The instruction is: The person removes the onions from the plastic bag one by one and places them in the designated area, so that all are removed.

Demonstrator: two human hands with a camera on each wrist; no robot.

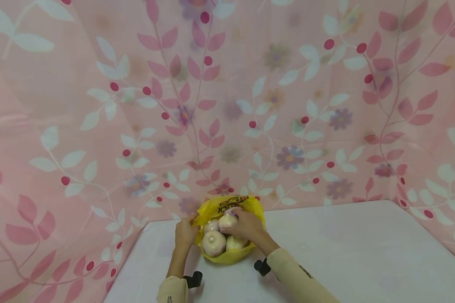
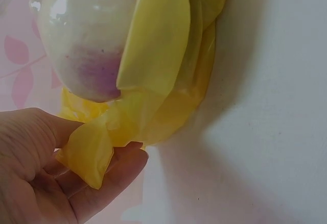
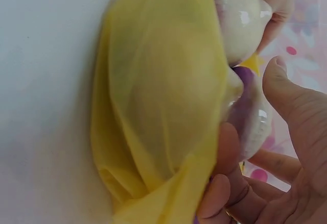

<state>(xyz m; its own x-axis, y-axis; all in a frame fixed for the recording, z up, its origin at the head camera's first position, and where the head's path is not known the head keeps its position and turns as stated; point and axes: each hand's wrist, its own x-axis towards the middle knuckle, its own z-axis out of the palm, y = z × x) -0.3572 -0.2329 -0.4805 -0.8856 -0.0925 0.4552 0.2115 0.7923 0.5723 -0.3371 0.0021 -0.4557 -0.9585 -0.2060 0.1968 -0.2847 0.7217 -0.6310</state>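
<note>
A yellow plastic bag (image 1: 231,257) with dark print inside its back side lies with its mouth spread. Several glossy white turnips with purple patches are in it, one turnip (image 1: 214,243) at the front left. My left hand (image 1: 186,232) pinches the bag's left edge; in the left wrist view a fold of yellow plastic (image 2: 92,155) sticks out between thumb and fingers. Over the bag's right side, my right hand (image 1: 249,226) holds an upper turnip (image 1: 228,222). The right wrist view has its fingers curled at that turnip (image 3: 257,122), thumb raised apart from it.
The bag rests on a white-covered table (image 1: 345,252), near its far edge. Behind it hangs a pink floral cloth (image 1: 231,105). Black wrist mounts (image 1: 263,267) sit at both forearms, beneath pale sleeves (image 1: 299,277).
</note>
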